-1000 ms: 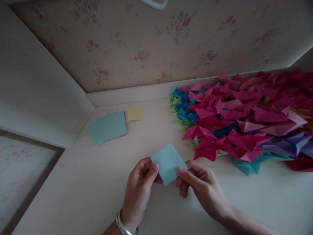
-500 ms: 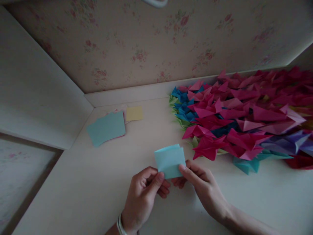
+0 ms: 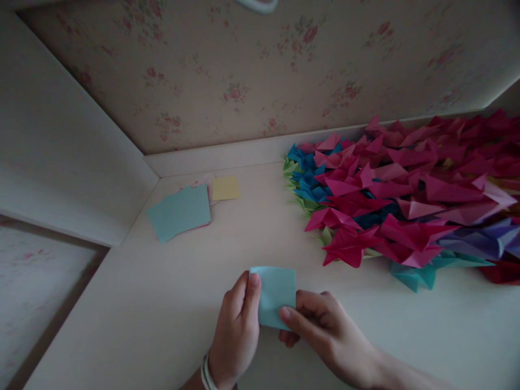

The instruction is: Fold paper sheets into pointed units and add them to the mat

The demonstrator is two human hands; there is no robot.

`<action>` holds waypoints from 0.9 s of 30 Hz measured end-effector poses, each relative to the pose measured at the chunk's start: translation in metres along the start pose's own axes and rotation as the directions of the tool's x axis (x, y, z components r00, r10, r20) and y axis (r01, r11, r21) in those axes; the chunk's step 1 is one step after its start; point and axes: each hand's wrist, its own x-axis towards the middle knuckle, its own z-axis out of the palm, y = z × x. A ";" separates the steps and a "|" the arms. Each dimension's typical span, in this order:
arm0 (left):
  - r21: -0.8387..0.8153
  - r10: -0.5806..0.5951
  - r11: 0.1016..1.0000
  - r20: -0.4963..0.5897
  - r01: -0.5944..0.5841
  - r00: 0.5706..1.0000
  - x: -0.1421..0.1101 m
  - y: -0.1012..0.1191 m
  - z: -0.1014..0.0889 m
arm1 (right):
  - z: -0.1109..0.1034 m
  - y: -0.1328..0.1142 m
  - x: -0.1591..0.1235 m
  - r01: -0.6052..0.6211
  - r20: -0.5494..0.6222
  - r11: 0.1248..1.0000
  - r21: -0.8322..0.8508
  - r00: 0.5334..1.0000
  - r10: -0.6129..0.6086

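A small light-blue folded paper square (image 3: pixel 277 295) is held up above the white table, low in the middle of the view. My left hand (image 3: pixel 239 319), with pale bands at the wrist, pinches its left edge, the thumb lying on the front near the top corner. At the lower right corner my right hand (image 3: pixel 320 325) grips the same paper between its thumb in front and fingers behind. What lies behind the paper is hidden.
A stack of light-blue paper sheets (image 3: pixel 182 212) lies at the back left, beside a small yellow paper square (image 3: pixel 226 188). Many folded paper cranes (image 3: pixel 390 200), mostly pink, are massed at the right. A flowered wall (image 3: pixel 244 70) closes off the back of the table (image 3: pixel 142 325).
The light-blue paper has come lower and turned slightly. My left hand has shifted its grip from the bottom corner up along the left edge, while the right stays at the lower right.
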 end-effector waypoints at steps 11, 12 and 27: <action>0.008 0.041 0.999 0.020 -0.041 0.999 0.000 0.000 0.000 | -0.005 0.001 0.004 0.019 -0.146 0.996 -0.083 0.989 -0.031; 0.008 0.046 0.999 0.000 -0.046 0.999 0.001 0.001 0.000 | -0.006 0.001 0.004 0.026 -0.125 0.994 -0.107 0.991 -0.039; -0.020 0.060 0.998 0.041 -0.060 0.997 0.001 0.003 -0.003 | -0.008 -0.003 0.005 0.015 -0.203 0.995 0.101 0.979 0.006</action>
